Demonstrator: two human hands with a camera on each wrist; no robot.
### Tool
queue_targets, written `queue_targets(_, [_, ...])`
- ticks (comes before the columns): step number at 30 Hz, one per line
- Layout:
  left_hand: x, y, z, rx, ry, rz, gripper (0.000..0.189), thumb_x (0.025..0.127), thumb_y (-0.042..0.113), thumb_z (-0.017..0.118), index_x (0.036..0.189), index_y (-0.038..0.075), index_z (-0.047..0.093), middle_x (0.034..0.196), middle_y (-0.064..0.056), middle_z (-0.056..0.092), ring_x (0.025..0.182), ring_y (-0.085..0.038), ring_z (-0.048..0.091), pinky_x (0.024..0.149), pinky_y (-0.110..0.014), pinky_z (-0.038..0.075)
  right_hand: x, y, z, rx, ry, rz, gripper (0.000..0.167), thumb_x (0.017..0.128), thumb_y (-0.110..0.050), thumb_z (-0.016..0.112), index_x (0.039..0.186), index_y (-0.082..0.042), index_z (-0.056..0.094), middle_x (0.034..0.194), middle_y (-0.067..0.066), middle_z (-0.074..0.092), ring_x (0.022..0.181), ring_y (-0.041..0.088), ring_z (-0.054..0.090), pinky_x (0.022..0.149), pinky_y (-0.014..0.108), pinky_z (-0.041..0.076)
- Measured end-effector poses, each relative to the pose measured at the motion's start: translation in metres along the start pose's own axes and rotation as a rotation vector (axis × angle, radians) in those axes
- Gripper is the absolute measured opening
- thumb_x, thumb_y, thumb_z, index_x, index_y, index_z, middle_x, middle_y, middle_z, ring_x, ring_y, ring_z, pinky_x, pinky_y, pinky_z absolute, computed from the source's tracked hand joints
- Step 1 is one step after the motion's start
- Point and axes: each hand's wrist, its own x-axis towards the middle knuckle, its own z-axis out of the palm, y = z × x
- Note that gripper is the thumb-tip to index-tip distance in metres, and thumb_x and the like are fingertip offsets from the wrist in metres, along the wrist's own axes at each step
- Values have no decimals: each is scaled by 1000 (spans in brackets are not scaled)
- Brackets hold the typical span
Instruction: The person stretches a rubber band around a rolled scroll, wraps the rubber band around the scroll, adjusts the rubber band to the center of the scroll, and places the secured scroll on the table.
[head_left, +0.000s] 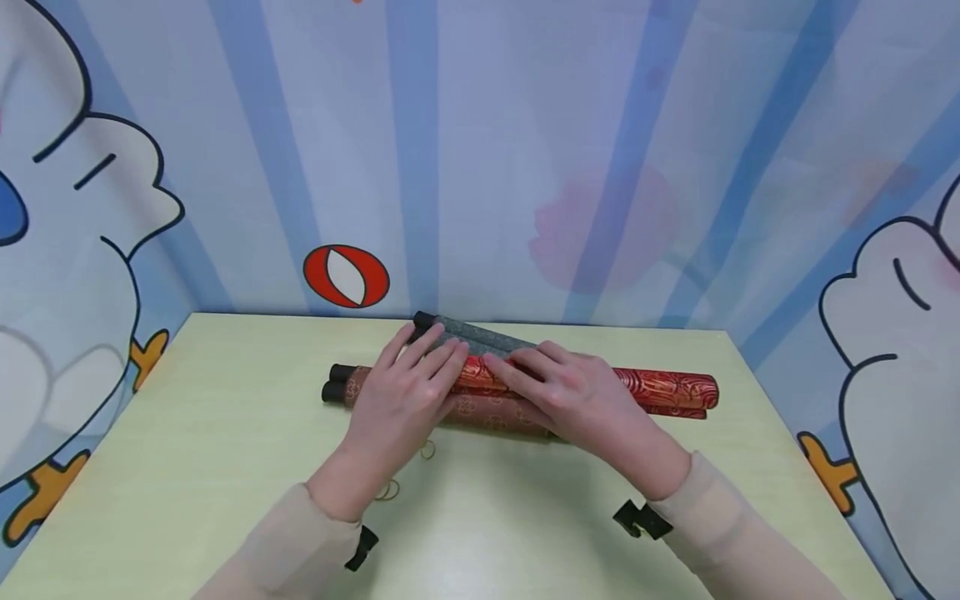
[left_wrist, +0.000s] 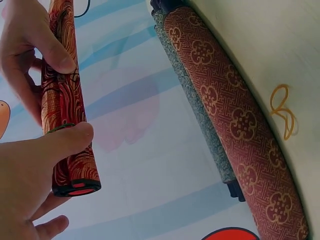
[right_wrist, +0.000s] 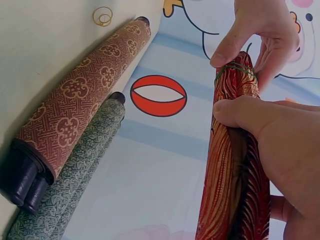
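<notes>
Both hands hold a rolled scroll with a red and gold swirl pattern [head_left: 671, 387], running left to right in the head view. My left hand [head_left: 405, 383] grips it near its left end, thumb on top beside a thin green band [left_wrist: 62, 128] around the roll. My right hand [head_left: 585, 400] holds the scroll farther along, around its middle. A brownish-red flowered scroll [head_left: 495, 417] with black end knobs lies on the table, partly covered by the hands. Behind is a grey-green scroll [head_left: 487, 333], set at a slant. In the head view the fingers hide the green band.
Several thin yellow rubber bands [head_left: 388, 490] lie on the pale table [head_left: 247, 433] near the left wrist. A printed cloth backdrop [head_left: 487, 167] stands right behind the table's far edge and along both sides.
</notes>
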Motion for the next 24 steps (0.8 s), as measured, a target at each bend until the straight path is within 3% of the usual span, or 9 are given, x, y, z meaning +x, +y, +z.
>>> queue_targets(5, [1, 1, 4, 9, 32, -1, 64, 77, 25, 99, 133, 6, 75, 130, -10, 76, 130, -32, 68, 118, -51, 46, 0, -1, 3, 4, 27, 21, 59, 91, -18, 88, 146, -12, 67, 114, 6, 75, 94, 23, 72, 67, 33, 65])
queue_targets(12, [4, 4, 7, 27, 27, 22, 59, 81, 22, 96, 134, 7, 75, 130, -10, 76, 127, -29, 70, 119, -50, 46, -1, -3, 7, -18, 54, 26, 56, 91, -16, 87, 144, -11, 68, 112, 6, 75, 95, 23, 72, 66, 33, 65])
queue_targets(24, [-4, -8, 8, 56, 98, 63, 53, 84, 13, 93, 133, 6, 75, 127, -11, 77, 121, -29, 73, 126, -55, 34, -2, -1, 5, 52, 45, 53, 72, 83, -32, 95, 145, -9, 66, 121, 7, 73, 102, 26, 72, 71, 36, 65])
